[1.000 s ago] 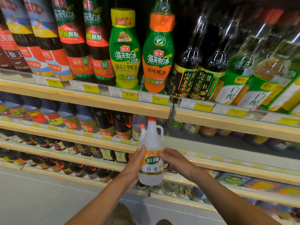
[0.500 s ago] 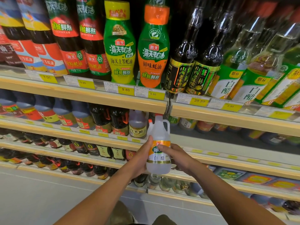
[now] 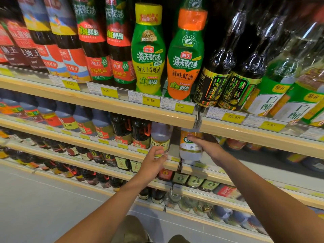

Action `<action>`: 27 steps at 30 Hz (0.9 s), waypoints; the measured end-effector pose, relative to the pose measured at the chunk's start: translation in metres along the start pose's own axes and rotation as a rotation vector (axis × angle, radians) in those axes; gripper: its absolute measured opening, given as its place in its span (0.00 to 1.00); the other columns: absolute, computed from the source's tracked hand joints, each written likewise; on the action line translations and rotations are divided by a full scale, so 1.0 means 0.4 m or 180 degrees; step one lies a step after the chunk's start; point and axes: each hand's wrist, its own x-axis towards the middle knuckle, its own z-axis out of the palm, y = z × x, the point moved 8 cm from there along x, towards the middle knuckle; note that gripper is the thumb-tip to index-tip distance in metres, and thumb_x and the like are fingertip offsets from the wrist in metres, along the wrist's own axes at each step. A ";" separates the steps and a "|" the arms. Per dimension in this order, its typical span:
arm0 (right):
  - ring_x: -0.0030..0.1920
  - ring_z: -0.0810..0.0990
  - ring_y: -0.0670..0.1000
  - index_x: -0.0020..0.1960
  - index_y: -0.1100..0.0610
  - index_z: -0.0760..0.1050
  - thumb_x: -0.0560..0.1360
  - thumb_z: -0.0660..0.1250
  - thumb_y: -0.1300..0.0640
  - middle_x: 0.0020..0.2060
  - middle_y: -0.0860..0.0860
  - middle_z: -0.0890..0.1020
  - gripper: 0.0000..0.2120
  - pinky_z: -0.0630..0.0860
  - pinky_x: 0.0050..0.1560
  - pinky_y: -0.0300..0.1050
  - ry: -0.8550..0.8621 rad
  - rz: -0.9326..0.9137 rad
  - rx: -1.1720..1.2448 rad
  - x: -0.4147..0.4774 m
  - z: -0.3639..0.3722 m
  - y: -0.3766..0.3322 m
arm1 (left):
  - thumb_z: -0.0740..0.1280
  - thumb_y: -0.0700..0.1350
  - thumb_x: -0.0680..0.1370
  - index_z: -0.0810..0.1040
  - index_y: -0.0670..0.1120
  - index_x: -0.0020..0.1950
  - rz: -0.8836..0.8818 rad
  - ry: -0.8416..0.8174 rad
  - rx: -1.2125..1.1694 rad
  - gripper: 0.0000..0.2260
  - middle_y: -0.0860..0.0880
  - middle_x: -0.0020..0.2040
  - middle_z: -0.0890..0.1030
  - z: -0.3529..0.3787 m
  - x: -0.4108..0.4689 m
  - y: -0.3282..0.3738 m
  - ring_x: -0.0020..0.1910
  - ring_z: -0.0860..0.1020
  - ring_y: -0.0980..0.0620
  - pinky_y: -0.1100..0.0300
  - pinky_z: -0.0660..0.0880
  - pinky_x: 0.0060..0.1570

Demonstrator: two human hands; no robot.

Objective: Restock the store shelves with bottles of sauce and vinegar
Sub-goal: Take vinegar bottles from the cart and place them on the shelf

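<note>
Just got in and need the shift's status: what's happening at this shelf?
A person is restocking. The right hand holds a clear white vinegar bottle at the second shelf, beside a similar pale bottle. The left hand is off it, fingers loosely curled near the shelf edge. Whether the bottle rests on the shelf is unclear.

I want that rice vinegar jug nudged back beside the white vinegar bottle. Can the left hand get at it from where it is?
Probably yes. The left hand hangs just in front of the rice vinegar jug, fingers loosely curled and holding nothing, with only the shelf lip below. The right hand grips the white vinegar bottle alongside, out of the way.
</note>
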 end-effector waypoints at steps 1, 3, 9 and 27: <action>0.68 0.75 0.55 0.61 0.47 0.82 0.39 0.76 0.20 0.67 0.51 0.79 0.56 0.70 0.70 0.53 -0.0006 0.0001 0.0035 0.009 -0.004 0.000 | 0.67 0.45 0.84 0.71 0.54 0.66 0.0020 0.0022 0.0059 0.12 0.52 0.66 0.75 -0.005 0.004 -0.005 0.59 0.80 0.50 0.47 0.77 0.61; 0.73 0.72 0.56 0.64 0.50 0.81 0.41 0.77 0.22 0.71 0.52 0.75 0.57 0.67 0.74 0.54 -0.0052 0.0043 0.0045 0.024 -0.010 0.007 | 0.67 0.45 0.84 0.70 0.56 0.66 0.0061 0.0049 0.0127 0.13 0.53 0.66 0.75 -0.014 0.013 -0.016 0.55 0.79 0.54 0.46 0.76 0.63; 0.72 0.73 0.53 0.71 0.46 0.75 0.61 0.79 0.35 0.72 0.47 0.75 0.41 0.69 0.71 0.53 -0.0269 -0.0133 0.0046 0.044 0.007 0.017 | 0.68 0.43 0.83 0.72 0.55 0.70 -0.0016 0.0146 0.0298 0.17 0.61 0.60 0.76 -0.039 0.043 -0.056 0.43 0.76 0.46 0.52 0.77 0.48; 0.70 0.74 0.57 0.76 0.59 0.66 0.69 0.81 0.64 0.71 0.55 0.75 0.40 0.71 0.70 0.51 -0.0028 -0.0401 -0.0241 0.043 -0.005 0.048 | 0.67 0.39 0.83 0.70 0.56 0.66 0.0098 0.0142 0.0412 0.16 0.60 0.65 0.74 -0.055 0.058 -0.067 0.41 0.79 0.43 0.54 0.76 0.41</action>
